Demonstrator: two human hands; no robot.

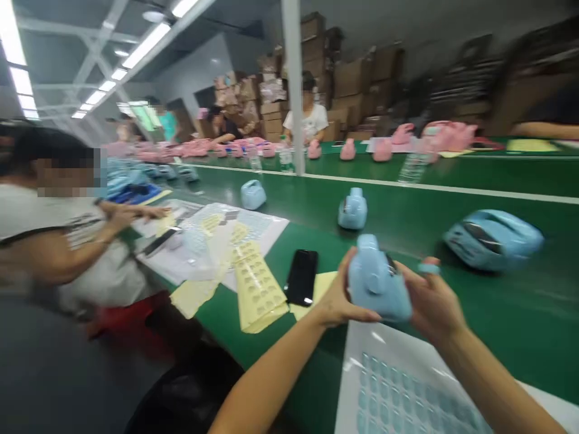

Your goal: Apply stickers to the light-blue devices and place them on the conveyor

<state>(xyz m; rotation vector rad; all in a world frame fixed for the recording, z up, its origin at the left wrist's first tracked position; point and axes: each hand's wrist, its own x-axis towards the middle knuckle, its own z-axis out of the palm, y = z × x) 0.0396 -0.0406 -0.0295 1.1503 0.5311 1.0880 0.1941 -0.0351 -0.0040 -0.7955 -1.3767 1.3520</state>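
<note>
A light-blue plastic toy body point(380, 283) with a raised handle and a dark window-like patch is held up over the front of the bench. My left hand point(337, 301) grips it from the left, thumb along its lower edge. On its other side, the fingers of my right hand point(434, 301) press against the body, partly hidden behind it. A small light-blue piece point(429, 268) sits on a raised digit of that hand. Below lies a white sheet point(407, 386) with rows of light-blue oval stickers.
A black phone point(302, 277) and yellow sticker sheets point(260, 289) lie left of my hands. More light-blue toy bodies point(493, 240) stand on the green bench point(407, 211). A person point(67, 229) works close at left; others sit across, near pink toys point(382, 149). A white post point(294, 90) rises behind.
</note>
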